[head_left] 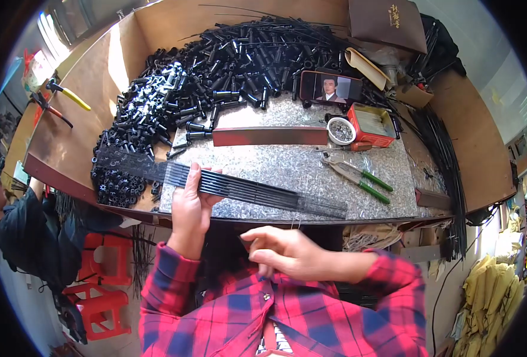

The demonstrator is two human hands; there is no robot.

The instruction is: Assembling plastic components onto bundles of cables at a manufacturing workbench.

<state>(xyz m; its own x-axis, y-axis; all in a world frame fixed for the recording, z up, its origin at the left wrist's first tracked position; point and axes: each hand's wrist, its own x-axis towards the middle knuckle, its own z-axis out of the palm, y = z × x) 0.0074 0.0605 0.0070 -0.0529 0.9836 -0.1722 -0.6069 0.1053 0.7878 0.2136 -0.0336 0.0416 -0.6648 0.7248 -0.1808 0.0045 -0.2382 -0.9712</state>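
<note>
My left hand (189, 202) is closed around a flat bundle of thin black rods (245, 191), its thumb on top. The bundle lies slantwise over the near part of the worktop, its right end lower than its left. Both ends of it look thinner and lacy. My right hand (287, 250) hovers before my chest, beyond the table's near edge. Its fingers are bent and apart, slightly blurred, and nothing shows in them. A dark red bar (269, 136) lies behind the bundle. Pliers with green handles (358, 178) rest to its right.
Black tubular parts (239, 65) are heaped at the back and left, near small black toothed rings (118, 187). At right stand a phone (330, 87), a white cup of small metal pieces (340, 131), a red box (373, 126) and long black rods (439, 143). Another person (31, 226) is at left.
</note>
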